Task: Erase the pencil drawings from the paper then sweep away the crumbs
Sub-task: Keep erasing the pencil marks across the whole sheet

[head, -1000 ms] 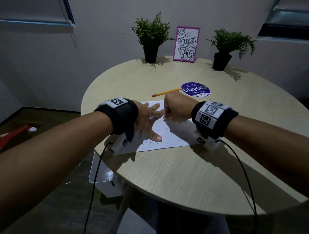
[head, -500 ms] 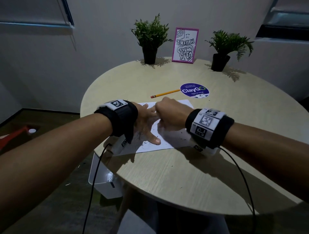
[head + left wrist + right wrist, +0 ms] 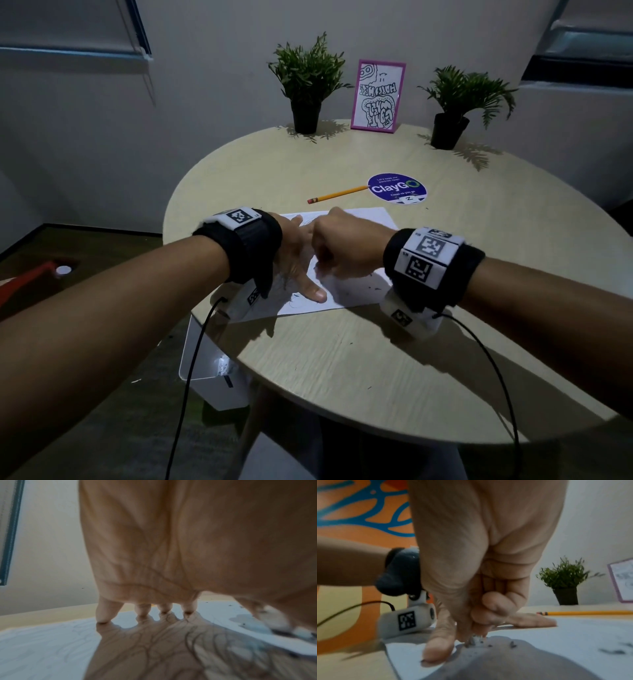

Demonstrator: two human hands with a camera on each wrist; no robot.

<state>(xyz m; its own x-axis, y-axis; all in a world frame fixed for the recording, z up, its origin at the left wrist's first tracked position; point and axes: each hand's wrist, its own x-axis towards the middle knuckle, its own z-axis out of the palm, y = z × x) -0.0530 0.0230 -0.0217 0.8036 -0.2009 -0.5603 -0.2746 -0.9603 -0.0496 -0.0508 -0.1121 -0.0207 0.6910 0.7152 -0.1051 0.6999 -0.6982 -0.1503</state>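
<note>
Mid-erase, with white sheet of pencil-marked paper [image 3: 356,291] flat on round pale wooden table [image 3: 376,359]: left hand [image 3: 294,253] spread flat, pinning it; right hand [image 3: 342,250] curled, pinching small white eraser stub [image 3: 476,640] against the page. Risk of tearing or creasing from hard rubbing beside the thumb; dark crumbs [image 3: 512,644] smearing if pressed in

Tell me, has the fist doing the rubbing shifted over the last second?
Yes. The right hand has slid left across the paper, nearer the flat left hand and off the sheet's right edge. The pencil has stayed put.
</note>
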